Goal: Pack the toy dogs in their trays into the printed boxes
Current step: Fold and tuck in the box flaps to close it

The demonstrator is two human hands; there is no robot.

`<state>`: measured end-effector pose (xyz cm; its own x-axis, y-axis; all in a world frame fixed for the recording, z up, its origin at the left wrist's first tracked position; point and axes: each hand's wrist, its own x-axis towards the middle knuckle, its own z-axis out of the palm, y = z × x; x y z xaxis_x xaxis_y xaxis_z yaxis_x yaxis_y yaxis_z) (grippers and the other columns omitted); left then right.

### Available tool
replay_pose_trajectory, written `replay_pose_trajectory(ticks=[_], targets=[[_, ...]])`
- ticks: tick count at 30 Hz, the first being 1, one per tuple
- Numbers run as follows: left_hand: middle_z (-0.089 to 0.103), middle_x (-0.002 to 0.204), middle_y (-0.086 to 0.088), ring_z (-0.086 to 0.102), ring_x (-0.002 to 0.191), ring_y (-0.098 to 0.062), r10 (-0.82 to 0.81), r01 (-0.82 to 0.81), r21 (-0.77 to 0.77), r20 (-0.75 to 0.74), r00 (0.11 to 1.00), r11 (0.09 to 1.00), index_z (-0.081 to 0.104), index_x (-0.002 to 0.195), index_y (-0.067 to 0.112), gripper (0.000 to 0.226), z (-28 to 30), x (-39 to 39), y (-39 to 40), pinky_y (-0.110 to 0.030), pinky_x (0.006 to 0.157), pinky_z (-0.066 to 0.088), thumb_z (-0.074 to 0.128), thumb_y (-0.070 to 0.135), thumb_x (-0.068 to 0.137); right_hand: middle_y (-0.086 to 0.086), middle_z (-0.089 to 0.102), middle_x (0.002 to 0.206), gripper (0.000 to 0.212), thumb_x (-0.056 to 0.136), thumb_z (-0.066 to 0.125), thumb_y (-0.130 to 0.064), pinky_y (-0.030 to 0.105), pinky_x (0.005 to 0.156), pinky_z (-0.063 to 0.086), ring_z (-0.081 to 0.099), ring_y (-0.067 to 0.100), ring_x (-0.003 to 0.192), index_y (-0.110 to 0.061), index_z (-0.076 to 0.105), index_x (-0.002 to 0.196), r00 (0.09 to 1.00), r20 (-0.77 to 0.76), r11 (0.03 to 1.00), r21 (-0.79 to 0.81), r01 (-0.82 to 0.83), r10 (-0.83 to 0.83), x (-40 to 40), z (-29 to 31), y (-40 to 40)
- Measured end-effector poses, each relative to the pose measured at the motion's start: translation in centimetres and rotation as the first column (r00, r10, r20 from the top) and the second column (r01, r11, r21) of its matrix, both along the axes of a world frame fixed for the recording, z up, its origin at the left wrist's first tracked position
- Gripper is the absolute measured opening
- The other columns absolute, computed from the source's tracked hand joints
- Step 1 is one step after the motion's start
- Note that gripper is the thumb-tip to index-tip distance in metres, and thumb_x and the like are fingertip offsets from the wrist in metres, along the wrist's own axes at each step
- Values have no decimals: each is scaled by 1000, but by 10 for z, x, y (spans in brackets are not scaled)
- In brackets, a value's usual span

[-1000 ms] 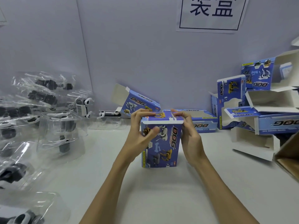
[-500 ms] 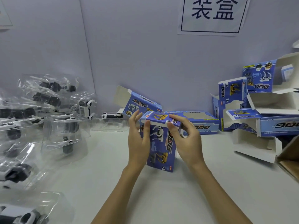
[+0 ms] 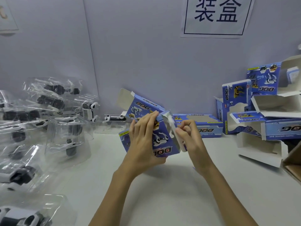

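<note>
Blue box (image 3: 160, 142) tilted, gripped between both hands (image 3: 143, 144).

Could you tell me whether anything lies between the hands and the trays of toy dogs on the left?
Nothing on the table blocks the way, but both the left hand and right hand are busy gripping the tilted blue box; the trays lie untouched.
</note>
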<state>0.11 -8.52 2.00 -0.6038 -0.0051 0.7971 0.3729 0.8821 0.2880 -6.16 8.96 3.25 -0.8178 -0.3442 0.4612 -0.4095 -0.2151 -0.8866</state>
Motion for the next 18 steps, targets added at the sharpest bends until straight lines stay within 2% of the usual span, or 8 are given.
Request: replay_pose_trajectory(ticks=[2,6,10,15,18], targets=[[27,166,4,17,158,-16,-31,31,0,42,999,1000,24,161,9,130,2,1,-5,-57,129,6,98,41,59,-4,71,112,28,99,64,-40,39,75,65,71,20,114,-23,51,119,998,-59,999,41,30,-28,1,-3,-2],[29,165,2,17,158,-14,-44,43,7,63,997,999,26,160,8,128,2,4,-6,-44,131,-5,99,39,60,-17,70,118,41,97,59,-43,32,73,65,69,12,118,-57,55,136,989,-138,996,69,61,-51,7,-6,-8],[34,162,-3,23,155,-17,-29,28,23,61,998,999,29,159,6,128,3,5,-2,-44,131,-3,100,39,58,-8,67,129,44,97,60,-41,37,75,66,67,14,121,-58,57,137,989,-129,996,54,77,-69,10,-6,-10],[40,157,-7,31,151,-22,-1,0,18,51,999,1000,30,158,5,129,2,4,0,-46,131,3,101,42,57,-18,65,130,46,92,62,-41,34,75,66,63,10,128,-56,56,135,989,-134,996,61,67,-59,11,-7,-13],[40,157,-6,31,151,-22,5,-6,12,44,999,1000,28,159,6,129,2,4,2,-47,131,6,100,42,58,-28,65,124,45,91,63,-40,35,75,66,61,10,129,-64,57,128,990,-134,997,59,59,-51,9,-7,-12]])
